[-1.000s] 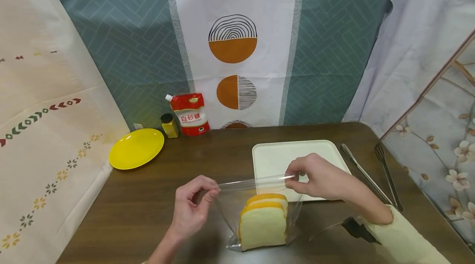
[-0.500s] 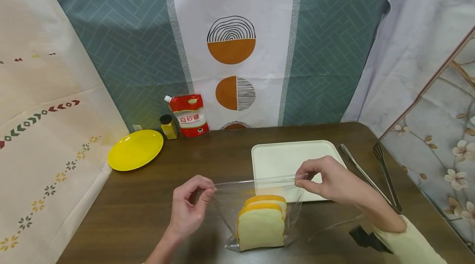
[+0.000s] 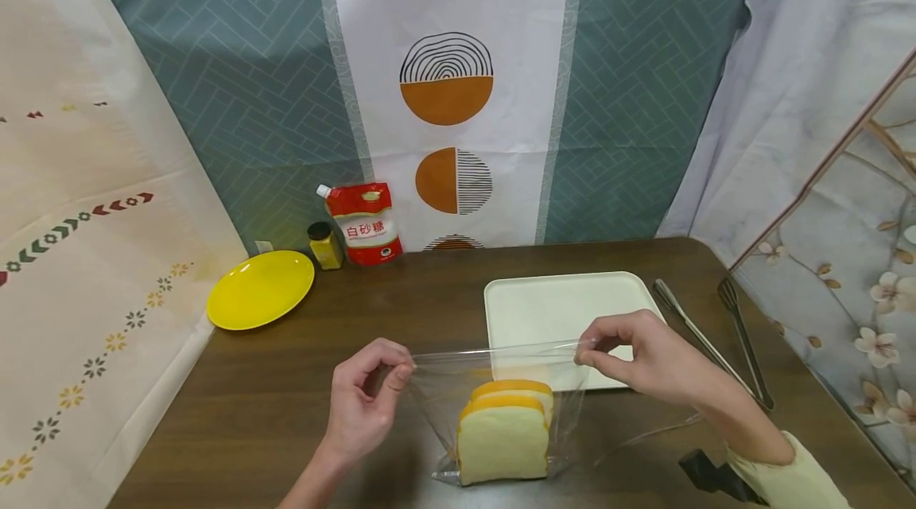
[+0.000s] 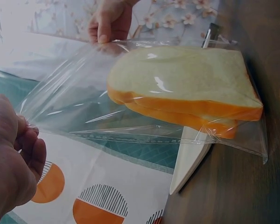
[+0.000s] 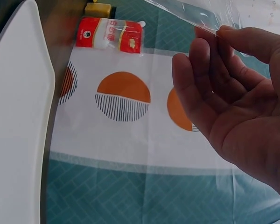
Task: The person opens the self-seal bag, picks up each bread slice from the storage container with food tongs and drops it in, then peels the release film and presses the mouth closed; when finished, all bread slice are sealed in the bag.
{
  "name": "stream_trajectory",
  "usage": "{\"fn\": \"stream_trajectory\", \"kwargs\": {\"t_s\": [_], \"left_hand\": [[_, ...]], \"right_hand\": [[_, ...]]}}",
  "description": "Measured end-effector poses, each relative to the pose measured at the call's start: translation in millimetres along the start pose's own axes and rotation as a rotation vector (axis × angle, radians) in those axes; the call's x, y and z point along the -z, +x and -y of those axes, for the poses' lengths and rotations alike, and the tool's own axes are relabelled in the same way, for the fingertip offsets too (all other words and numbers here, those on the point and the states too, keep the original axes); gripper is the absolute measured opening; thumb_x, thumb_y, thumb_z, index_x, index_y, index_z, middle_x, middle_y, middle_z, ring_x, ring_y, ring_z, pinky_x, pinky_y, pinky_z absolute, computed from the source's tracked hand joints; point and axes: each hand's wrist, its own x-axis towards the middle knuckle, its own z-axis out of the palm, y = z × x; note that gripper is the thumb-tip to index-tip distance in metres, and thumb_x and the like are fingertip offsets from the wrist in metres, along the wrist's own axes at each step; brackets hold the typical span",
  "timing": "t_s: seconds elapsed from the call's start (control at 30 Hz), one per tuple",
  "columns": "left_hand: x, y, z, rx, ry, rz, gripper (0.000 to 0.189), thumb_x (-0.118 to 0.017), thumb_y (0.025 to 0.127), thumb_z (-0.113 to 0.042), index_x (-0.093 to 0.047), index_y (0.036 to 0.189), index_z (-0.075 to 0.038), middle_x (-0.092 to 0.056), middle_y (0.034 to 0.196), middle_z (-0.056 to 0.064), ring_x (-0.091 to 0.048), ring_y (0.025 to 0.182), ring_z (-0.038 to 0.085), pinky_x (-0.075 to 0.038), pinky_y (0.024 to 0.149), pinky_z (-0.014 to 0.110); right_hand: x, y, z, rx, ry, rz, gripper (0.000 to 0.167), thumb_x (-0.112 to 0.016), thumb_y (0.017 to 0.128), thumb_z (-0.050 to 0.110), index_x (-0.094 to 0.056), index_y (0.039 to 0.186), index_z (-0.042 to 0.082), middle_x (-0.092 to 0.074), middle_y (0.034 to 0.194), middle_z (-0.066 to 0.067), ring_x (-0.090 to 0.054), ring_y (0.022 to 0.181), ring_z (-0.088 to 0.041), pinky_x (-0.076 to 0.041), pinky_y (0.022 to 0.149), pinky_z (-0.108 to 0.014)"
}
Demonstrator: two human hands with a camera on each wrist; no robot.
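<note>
A clear plastic bag point(image 3: 440, 390) stands on the table with two slices of bread point(image 3: 503, 442) inside, one behind the other. My left hand point(image 3: 366, 394) pinches the left corner of the bag's top edge between thumb and forefinger. At the opposite corner, my right hand point(image 3: 644, 354) pinches the same edge, which is drawn taut between them. In the left wrist view the bread point(image 4: 177, 77) lies at the bottom of the bag, its upper part bare of bread. The right wrist view shows the right hand point(image 5: 238, 84) with thumb and fingertip on the film.
Behind the bag lies a white tray point(image 3: 529, 302). Metal tongs point(image 3: 697, 330) and a dark slotted utensil point(image 3: 747, 346) lie to its right. A yellow plate point(image 3: 261, 290), a yellow black-lidded jar point(image 3: 325, 248) and a red-and-white sugar pouch point(image 3: 366, 224) stand at the back left.
My right hand has moved a little to the right and down, stretching the bag's top edge wider. The left hand keeps its pinch and has shifted only slightly left. The bread stays inside.
</note>
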Motion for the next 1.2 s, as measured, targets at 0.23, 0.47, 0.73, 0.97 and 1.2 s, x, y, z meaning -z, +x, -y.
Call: {"fn": "stream_trajectory", "kwargs": {"t_s": [0.23,0.47,0.73,0.97,1.2], "left_hand": [[1.2,-0.3,-4.0,0.009,-0.001,-0.006,0.008,-0.067,0.088,0.013,-0.061,0.086,0.007,-0.061,0.082,0.016,-0.058,0.076,0.023,-0.052,0.073,0.022],[3.1,-0.7,-18.0,0.104,0.006,0.024,0.008,-0.061,0.092,0.013,-0.060,0.094,0.006,-0.069,0.098,0.020,-0.066,0.090,0.024,-0.054,0.077,0.024],[10.3,7.8,-29.8,0.201,-0.020,0.012,0.004,-0.049,0.098,0.013,-0.051,0.100,0.010,-0.071,0.102,0.023,-0.072,0.090,0.023,-0.058,0.078,0.036],[28.4,22.3,-29.5,0.277,0.010,-0.018,0.003,-0.047,0.101,0.010,-0.050,0.101,0.010,-0.073,0.098,0.022,-0.074,0.080,0.029,-0.059,0.072,0.039],[44.0,31.6,-25.0,0.397,-0.005,-0.072,0.003,-0.047,0.101,0.009,-0.049,0.102,0.010,-0.073,0.094,0.024,-0.074,0.077,0.031,-0.058,0.064,0.046]], "right_hand": [[-2,-3.2,0,-0.014,0.024,-0.021,0.015,-0.072,0.092,0.002,-0.070,0.091,0.017,-0.069,0.085,0.007,-0.065,0.075,-0.012,-0.052,0.068,-0.024],[-7,-4.8,6,0.011,0.046,-0.049,0.021,-0.069,0.091,-0.004,-0.066,0.094,0.016,-0.071,0.096,0.003,-0.066,0.083,-0.012,-0.053,0.070,-0.023],[-14,8.3,17,0.042,0.298,0.011,0.008,-0.052,0.100,-0.009,-0.053,0.101,-0.001,-0.069,0.113,-0.017,-0.071,0.098,-0.024,-0.058,0.080,-0.040],[-27,33.0,14,-0.005,0.396,0.015,0.004,-0.049,0.104,-0.001,-0.049,0.103,-0.005,-0.069,0.113,-0.022,-0.072,0.095,-0.030,-0.059,0.073,-0.044],[-38,59.0,7,-0.071,0.447,0.020,0.006,-0.049,0.104,0.001,-0.046,0.102,-0.004,-0.067,0.111,-0.027,-0.071,0.090,-0.040,-0.060,0.066,-0.043]]}}
